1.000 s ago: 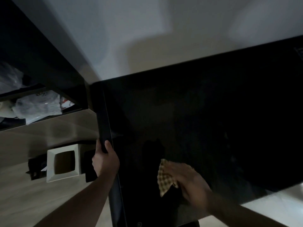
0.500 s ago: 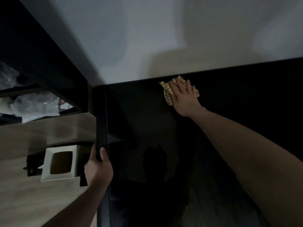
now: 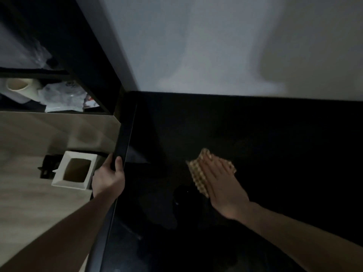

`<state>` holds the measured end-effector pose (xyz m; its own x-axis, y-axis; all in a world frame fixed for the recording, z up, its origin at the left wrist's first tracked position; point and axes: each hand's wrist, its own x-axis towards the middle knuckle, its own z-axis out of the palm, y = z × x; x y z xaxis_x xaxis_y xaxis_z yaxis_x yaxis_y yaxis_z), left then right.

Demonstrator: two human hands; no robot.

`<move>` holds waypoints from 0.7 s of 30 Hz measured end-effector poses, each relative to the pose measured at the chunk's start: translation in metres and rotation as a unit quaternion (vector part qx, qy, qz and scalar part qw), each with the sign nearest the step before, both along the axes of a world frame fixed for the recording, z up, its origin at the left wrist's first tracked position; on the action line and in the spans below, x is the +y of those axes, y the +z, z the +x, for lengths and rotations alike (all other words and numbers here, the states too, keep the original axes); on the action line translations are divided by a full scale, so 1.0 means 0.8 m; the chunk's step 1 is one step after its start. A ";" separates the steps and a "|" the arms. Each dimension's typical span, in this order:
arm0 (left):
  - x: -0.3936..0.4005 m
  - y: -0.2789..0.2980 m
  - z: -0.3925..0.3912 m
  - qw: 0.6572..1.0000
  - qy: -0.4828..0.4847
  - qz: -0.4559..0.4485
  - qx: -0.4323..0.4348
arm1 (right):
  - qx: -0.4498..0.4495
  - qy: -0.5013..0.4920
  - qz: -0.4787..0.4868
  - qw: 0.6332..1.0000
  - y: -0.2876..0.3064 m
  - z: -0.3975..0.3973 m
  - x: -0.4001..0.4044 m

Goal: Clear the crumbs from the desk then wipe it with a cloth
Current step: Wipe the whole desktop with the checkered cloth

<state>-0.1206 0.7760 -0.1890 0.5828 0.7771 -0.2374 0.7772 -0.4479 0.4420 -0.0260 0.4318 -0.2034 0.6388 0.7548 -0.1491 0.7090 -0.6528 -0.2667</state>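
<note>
Head view, dim lighting: glossy black flat-topped table (image 3: 255, 134) fills the right and lower part of the picture, its far edge meeting a pale grey wall (image 3: 196, 46). Right hand (image 3: 222, 183) lies palm down, fingers together and flat, pressed on a tan-and-cream checked cloth (image 3: 198, 175) near the middle of the table top; the cloth shows at 10 o'clock from the hand, with a corner at 2 o'clock. Left hand (image 3: 109, 178) is clamped on the table's left edge, thumb on top and fingers wrapped under (fingertips hidden). No crumbs can be made out on the dark surface. At 9 o'clock from the left hand, on the light wood-look floor (image 3: 25, 203), stands a white square open-topped bin (image 3: 75, 169). At 10 o'clock, a dark open shelf unit (image 3: 78, 55) holds a white paper roll (image 3: 18, 90) and crumpled clear plastic bags (image 3: 62, 95).
</note>
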 end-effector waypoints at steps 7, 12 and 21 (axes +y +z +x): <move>-0.009 0.007 -0.003 0.999 -0.019 0.031 0.004 | 0.114 0.091 0.062 0.987 -0.001 -0.128 -0.079; -0.011 0.003 -0.004 0.997 -0.032 0.073 0.002 | 0.080 -0.063 0.206 0.973 0.004 -0.040 -0.066; -0.036 -0.009 -0.020 0.998 0.006 0.061 -0.009 | -0.029 -0.217 0.125 0.968 0.020 0.205 -0.004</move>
<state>-0.1367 0.7474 -0.1961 0.5768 0.8066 -0.1293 0.7750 -0.4902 0.3988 0.1380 0.4282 -0.1877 0.9056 0.4214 0.0489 0.4011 -0.8128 -0.4225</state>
